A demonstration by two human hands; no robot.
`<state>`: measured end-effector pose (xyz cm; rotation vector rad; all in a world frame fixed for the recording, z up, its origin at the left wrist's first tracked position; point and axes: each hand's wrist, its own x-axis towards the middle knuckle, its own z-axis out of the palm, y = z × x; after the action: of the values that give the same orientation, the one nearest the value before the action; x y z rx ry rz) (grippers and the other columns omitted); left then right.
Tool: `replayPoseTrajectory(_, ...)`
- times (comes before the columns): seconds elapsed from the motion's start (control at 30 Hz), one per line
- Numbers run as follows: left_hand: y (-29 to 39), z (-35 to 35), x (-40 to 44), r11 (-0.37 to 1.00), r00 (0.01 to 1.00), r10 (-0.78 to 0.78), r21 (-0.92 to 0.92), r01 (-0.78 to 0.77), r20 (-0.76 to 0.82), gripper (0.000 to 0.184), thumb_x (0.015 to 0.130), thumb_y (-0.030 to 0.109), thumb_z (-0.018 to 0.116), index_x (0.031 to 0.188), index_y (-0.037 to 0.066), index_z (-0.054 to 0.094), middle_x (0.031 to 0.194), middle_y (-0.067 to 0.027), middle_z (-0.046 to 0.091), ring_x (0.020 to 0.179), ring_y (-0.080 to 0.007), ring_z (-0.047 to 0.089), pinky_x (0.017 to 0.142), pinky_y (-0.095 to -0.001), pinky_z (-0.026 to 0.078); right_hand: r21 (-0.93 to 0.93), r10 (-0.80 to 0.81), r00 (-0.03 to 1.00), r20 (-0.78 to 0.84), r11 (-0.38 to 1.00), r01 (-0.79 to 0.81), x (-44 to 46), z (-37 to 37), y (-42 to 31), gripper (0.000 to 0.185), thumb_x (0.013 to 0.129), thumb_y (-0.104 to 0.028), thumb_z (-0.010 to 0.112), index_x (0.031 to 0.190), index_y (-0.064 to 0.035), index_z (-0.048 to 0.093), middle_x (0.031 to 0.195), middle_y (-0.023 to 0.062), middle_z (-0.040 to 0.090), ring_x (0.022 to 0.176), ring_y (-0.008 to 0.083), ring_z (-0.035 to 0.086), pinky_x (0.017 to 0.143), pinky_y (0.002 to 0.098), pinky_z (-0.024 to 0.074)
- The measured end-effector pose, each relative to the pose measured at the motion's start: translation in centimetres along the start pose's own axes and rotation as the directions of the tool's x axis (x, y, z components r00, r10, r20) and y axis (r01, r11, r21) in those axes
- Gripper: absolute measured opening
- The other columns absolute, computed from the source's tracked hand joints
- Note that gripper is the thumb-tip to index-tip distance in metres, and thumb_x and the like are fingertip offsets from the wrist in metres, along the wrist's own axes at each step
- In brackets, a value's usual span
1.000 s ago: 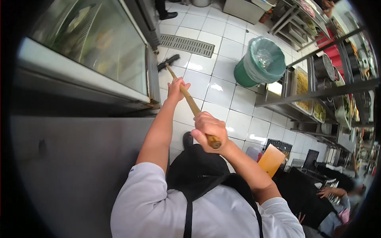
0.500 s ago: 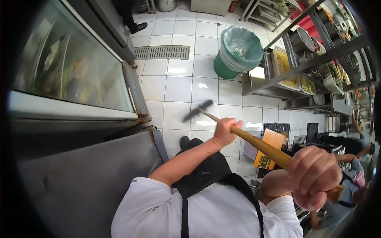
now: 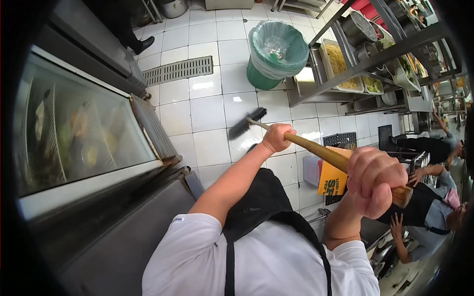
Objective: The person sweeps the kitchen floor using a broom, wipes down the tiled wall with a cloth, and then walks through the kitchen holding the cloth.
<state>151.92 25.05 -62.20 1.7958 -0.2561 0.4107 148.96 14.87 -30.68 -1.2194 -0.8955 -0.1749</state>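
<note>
A long wooden-handled broom (image 3: pixel 323 150) runs slantwise across the middle of the head view, its black bristle head (image 3: pixel 241 127) down on the white tiles. Around the lower part of the handle, nearer the bristles, my left hand (image 3: pixel 277 137) is closed. My right hand (image 3: pixel 377 181) grips the top end in a fist, close to the camera, with the handle's worn tip poking out below it. The bristles lie on the floor between the glass-door fridge (image 3: pixel 89 133) and the green bin.
A lined green bin (image 3: pixel 269 74) stands ahead, beside a metal rack (image 3: pixel 368 61) bearing food trays. A floor drain grate (image 3: pixel 180 70) lies left of it. A yellow-orange box (image 3: pixel 332 183) sits at right. A co-worker (image 3: pixel 419 207) and another person (image 3: pixel 432 143) are at right; a shoe (image 3: pixel 144 45) shows at upper left.
The view has turned, so the bin and rack sit further left. The broom head, blurred before, is now sharp. Both hands keep their hold, and more of the co-worker at right shows.
</note>
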Motion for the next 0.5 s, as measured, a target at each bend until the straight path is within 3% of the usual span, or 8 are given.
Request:
replayPoseTrajectory(0.13,-3.3,-0.3,3.7,0.999,1.0,0.015,0.039,-0.015,0.003,0.032,0.081,0.014,0.065,0.058,0.004,0.045,0.054,-0.016,0.048,0.052,-0.0377,0.051,0.051,-0.044,0.04,0.008,-0.057,0.998,0.019,0.998,0.057,1.7,-3.2,3.7,0.034,0.089,-0.023,0.064,0.068,-0.0073,0.042,0.047,-0.0011,0.045,0.036,0.011,0.043,0.037,0.0279,0.0403)
replayPoseTrajectory(0.27,-5.9,-1.2,7.4,0.993,0.999,0.003,0.117,0.001,-0.034,0.032,0.079,0.013,0.066,0.058,0.004,0.043,0.054,-0.0152,0.048,0.052,-0.0369,0.051,0.051,-0.0438,0.04,0.05,-0.001,1.0,0.001,0.999,0.001,3.8,-5.4,6.8,0.039,0.089,-0.025,0.066,0.066,-0.0066,0.041,0.047,-0.0009,0.044,0.035,0.0133,0.04,0.038,0.0283,0.0396)
replayPoseTrajectory(0.47,-10.6,-3.4,11.4,0.969,0.996,-0.045,0.238,0.063,-0.082,0.027,0.077,0.012,0.065,0.059,0.005,0.047,0.057,-0.0148,0.052,0.058,-0.0375,0.053,0.056,-0.0457,0.043,0.112,0.088,0.996,-0.016,0.99,-0.085,5.3,-7.6,12.0,0.036,0.087,-0.02,0.069,0.067,-0.0056,0.043,0.049,-0.0002,0.042,0.038,0.0176,0.041,0.043,0.0328,0.0407)
replayPoseTrajectory(0.5,-11.3,-4.0,12.0,0.961,0.995,-0.045,0.268,0.067,-0.087,0.026,0.076,0.011,0.066,0.06,0.005,0.047,0.058,-0.0152,0.052,0.06,-0.0381,0.053,0.058,-0.0458,0.043,0.151,0.077,0.997,0.018,0.985,-0.079,5.4,-8.1,13.2,0.031,0.084,-0.01,0.066,0.065,-0.0051,0.043,0.05,0.0012,0.043,0.041,0.0199,0.043,0.046,0.0341,0.0419)
